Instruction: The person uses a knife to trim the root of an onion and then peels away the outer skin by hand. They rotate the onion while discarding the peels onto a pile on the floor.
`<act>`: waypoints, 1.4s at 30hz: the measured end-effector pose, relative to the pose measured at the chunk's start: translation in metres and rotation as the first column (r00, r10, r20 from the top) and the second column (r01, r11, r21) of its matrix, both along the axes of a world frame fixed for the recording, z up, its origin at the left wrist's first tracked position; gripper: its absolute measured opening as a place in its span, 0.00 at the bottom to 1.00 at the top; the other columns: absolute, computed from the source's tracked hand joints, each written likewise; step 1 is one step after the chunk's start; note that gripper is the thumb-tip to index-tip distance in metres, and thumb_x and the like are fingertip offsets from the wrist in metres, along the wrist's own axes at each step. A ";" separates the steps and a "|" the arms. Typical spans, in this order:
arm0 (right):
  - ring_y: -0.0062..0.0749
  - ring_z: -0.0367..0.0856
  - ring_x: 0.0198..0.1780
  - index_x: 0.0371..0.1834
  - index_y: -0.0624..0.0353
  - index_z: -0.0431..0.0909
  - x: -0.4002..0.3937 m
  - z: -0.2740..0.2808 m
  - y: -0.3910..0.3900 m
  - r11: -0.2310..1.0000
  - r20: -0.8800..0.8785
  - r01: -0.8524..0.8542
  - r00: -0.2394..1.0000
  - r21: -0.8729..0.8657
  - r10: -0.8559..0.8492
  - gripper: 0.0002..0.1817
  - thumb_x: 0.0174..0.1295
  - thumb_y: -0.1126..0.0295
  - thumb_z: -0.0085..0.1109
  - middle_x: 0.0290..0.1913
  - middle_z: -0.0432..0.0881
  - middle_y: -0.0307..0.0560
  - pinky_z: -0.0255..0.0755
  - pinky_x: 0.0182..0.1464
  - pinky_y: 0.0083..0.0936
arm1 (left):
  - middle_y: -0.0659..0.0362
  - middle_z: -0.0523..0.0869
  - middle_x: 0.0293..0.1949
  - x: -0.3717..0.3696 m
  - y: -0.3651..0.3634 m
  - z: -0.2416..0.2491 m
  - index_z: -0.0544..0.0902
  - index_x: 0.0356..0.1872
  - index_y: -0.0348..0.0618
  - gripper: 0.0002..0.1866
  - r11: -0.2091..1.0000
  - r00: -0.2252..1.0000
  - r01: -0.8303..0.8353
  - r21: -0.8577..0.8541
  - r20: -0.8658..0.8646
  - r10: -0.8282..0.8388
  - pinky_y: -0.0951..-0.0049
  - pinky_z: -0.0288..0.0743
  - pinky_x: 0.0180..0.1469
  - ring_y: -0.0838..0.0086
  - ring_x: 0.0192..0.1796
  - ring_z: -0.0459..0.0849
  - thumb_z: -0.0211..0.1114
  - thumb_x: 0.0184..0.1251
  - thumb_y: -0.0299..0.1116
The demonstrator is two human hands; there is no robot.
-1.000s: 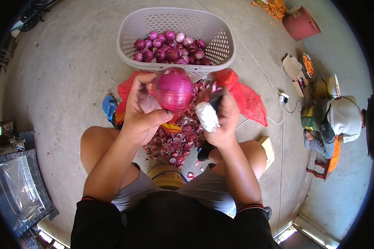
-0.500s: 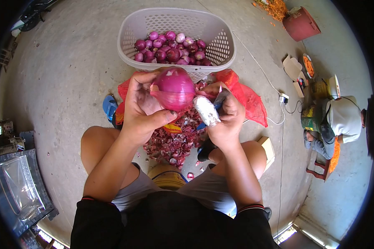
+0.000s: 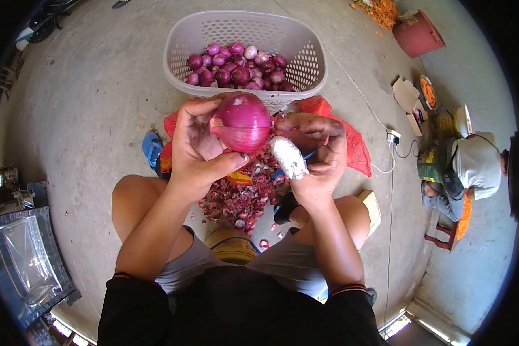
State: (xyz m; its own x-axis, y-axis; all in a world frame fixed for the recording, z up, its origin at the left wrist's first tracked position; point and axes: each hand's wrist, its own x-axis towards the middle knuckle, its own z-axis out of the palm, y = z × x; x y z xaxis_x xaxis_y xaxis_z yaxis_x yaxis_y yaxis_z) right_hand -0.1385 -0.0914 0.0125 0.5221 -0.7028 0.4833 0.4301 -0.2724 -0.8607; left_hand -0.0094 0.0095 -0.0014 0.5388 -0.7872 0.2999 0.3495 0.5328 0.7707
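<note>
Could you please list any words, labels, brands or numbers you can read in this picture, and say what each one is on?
None can be read.
The green and yellow tin beside the other person carries print, too small and blurred to read.
The yellow container between the knees shows no legible label.

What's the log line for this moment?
left hand: holds red onion | right hand: knife at onion | basket: peeled onions

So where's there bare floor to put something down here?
Bare concrete lies left of the white plastic basket, down to the blue sandal, and right of it toward the white cable. It is crowded between the knees: a heap of purple onion skins over the red mesh sack, under both hands.
</note>
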 end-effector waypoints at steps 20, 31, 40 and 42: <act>0.27 0.69 0.37 0.35 0.56 0.53 -0.001 -0.002 0.006 0.998 -0.106 -0.046 0.993 -0.035 0.042 0.22 0.48 0.83 0.59 0.37 0.72 0.52 0.63 0.41 0.22 | 0.52 0.69 0.60 -0.001 -0.002 -0.005 0.65 0.55 0.43 0.37 0.999 0.992 -0.041 -0.015 0.122 0.043 0.61 0.63 0.64 0.66 0.63 0.69 0.71 0.39 0.14; 0.32 0.71 0.36 0.33 0.56 0.55 -0.007 0.004 0.010 0.987 -0.087 -0.142 0.987 -0.076 0.135 0.22 0.46 0.82 0.61 0.37 0.72 0.56 0.65 0.40 0.24 | 0.54 0.69 0.59 0.002 -0.002 -0.003 0.65 0.56 0.43 0.37 0.999 0.992 -0.053 0.013 0.117 0.051 0.63 0.69 0.61 0.66 0.61 0.70 0.71 0.41 0.14; 0.30 0.70 0.36 0.36 0.55 0.53 -0.011 0.009 0.009 0.947 -0.103 -0.294 0.954 -0.128 0.282 0.21 0.53 0.84 0.58 0.40 0.70 0.63 0.68 0.34 0.18 | 0.55 0.70 0.58 0.002 -0.005 -0.005 0.64 0.58 0.41 0.38 0.996 0.977 -0.084 -0.011 0.197 0.084 0.64 0.70 0.60 0.67 0.60 0.71 0.72 0.42 0.15; 0.30 0.70 0.36 0.35 0.55 0.54 -0.009 0.010 0.009 0.948 -0.087 -0.287 0.957 -0.137 0.277 0.21 0.53 0.84 0.59 0.39 0.70 0.63 0.68 0.34 0.18 | 0.55 0.70 0.57 0.000 -0.005 -0.004 0.64 0.58 0.41 0.38 0.994 0.973 -0.109 0.005 0.203 0.106 0.64 0.71 0.59 0.67 0.60 0.71 0.72 0.42 0.16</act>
